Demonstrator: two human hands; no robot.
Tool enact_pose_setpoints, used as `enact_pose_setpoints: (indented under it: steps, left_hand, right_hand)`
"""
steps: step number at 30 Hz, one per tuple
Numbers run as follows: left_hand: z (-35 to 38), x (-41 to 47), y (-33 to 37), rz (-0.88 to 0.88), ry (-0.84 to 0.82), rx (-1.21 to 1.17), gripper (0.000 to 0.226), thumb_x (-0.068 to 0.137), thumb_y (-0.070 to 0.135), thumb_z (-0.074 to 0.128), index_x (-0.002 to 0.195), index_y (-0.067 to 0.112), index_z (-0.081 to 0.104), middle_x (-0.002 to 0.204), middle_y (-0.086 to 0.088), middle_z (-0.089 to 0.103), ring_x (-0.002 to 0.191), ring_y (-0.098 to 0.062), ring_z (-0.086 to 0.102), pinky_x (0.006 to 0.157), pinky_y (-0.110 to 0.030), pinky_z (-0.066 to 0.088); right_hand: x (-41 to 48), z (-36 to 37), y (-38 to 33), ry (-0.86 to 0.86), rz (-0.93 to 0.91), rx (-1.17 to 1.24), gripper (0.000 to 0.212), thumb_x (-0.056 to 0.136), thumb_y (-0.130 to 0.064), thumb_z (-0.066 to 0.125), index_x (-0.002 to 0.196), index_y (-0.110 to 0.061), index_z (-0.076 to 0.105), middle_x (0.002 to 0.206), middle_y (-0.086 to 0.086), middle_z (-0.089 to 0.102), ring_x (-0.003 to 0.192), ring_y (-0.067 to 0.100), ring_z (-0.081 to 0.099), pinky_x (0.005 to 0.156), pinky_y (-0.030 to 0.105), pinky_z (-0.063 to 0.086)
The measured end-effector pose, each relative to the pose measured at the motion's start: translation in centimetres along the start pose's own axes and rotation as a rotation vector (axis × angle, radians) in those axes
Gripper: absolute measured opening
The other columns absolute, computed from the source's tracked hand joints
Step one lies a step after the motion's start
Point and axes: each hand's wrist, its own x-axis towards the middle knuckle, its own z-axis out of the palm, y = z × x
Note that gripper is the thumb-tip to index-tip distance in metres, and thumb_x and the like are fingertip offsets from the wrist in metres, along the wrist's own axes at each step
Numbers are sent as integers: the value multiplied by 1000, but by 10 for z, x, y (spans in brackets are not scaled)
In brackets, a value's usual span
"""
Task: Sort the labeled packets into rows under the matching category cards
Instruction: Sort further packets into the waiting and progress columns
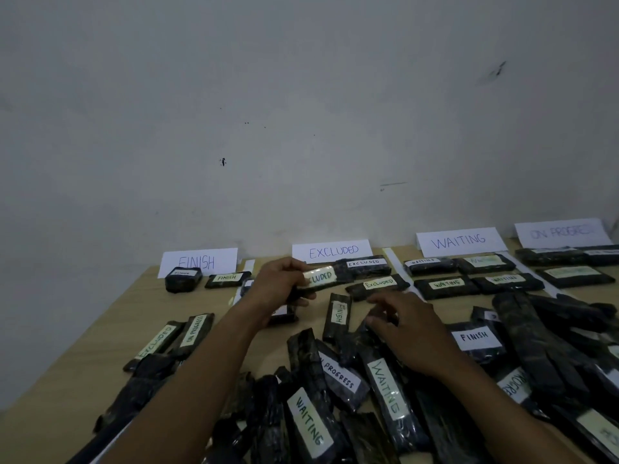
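Left hand (281, 284) grips a dark, glossy packet (335, 277) tagged EXCLUDED, just below the EXCLUDED card (331, 252). Right hand (407, 326) sits curled on the loose pile (335, 383); grasping or not, can't tell.

1. The scene is dimly and evenly lit; a grey-blue cast is seen over the wall (301, 95).
2. No light source is shown; only faint, soft shadows are cast on the desk (100, 329).
3. Glare is noted on the glossy label of the EXCLUDED packet (321, 277) held in the left hand (281, 283).
4. The right hand (407, 326) is rendered slightly soft.
5. The ON PROGRESS card (562, 232) is blurred and washed out.
6. Wide-angle distortion is evident: cards near the right edge are tilted outward, and the corners are darkened.
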Motion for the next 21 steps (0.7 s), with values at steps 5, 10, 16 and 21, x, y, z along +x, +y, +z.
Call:
enact_pose_setpoints:
  steps: [5, 10, 16, 21]
  left_hand:
    - [-11, 45, 3, 134, 136, 373, 17, 81, 2, 71, 90, 16, 69, 94, -9, 69, 77, -19, 66, 76, -33, 57]
    - [-5, 84, -3, 183, 72, 733, 20, 74, 16, 80, 92, 22, 74, 93, -1, 69, 89, -15, 63, 80, -27, 49]
    - [-5, 106, -14, 130, -147, 1026, 13, 74, 26, 80, 84, 27, 72, 81, 12, 67, 86, -11, 63, 84, -30, 49]
    - [-4, 111, -27, 195, -191, 1230, 6, 81, 29, 71, 85, 25, 74, 93, 8, 71, 95, -14, 60, 95, -38, 43]
  right_hand:
    - [4, 9, 7, -62, -67, -149, 24, 87, -39, 60, 110, -31, 62, 98, -21, 52, 101, 6, 46, 80, 22, 36]
    - [4, 10, 14, -84, -81, -162, 22, 89, -40, 58, 109, -31, 62, 100, -18, 54, 102, 7, 42, 84, 23, 37]
    - [5, 14, 16, -86, -110, -198, 21, 89, -39, 58, 108, -34, 61, 101, -19, 52, 101, 3, 35, 78, 18, 29]
    - [5, 16, 18, -79, -116, -206, 22, 88, -40, 57, 109, -33, 60, 100, -20, 49, 101, 3, 34, 79, 19, 29]
